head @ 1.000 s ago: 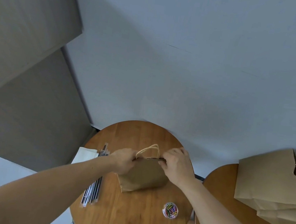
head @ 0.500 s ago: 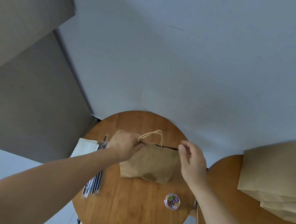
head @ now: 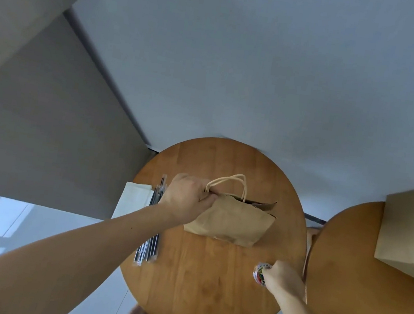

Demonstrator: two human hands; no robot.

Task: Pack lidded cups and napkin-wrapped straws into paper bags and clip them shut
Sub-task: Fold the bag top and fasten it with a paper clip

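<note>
**Step in hand.** The work is judged to be at the closing stage: one bag is being held ready while a clip is being fetched.

**Left hand.** The left hand point(head: 184, 198) is gripping the paper bag point(head: 231, 220) at the left end of its mouth, with the fingers curled round the paper. The bag is resting tilted on the round counter point(head: 209, 289), near its middle. The right end of the mouth is gaping, and no clip is showing on it. The contents of the bag are hidden.

**Right hand.** The right hand point(head: 282, 277) is reaching to the clip tub point(head: 260, 273), a small clear round container of coloured clips standing near the right edge of the counter. The hand is touching the tub, but the back of the hand is covering the fingertips. It cannot be told whether a clip is being pinched. The two hands are working well apart.

**Next move.** The next move probably calls for one clip to be separated from the tub and carried to the mouth. The two paper edges need pressing flat together, the gaping right end above all, before the clip is slid over them.

**Other items.** Sleeved straws point(head: 147, 251) and napkins point(head: 133, 199) are lying by the left forearm. Spare bags point(head: 412, 231) are lying on a second counter point(head: 355, 281) to the right.
</note>
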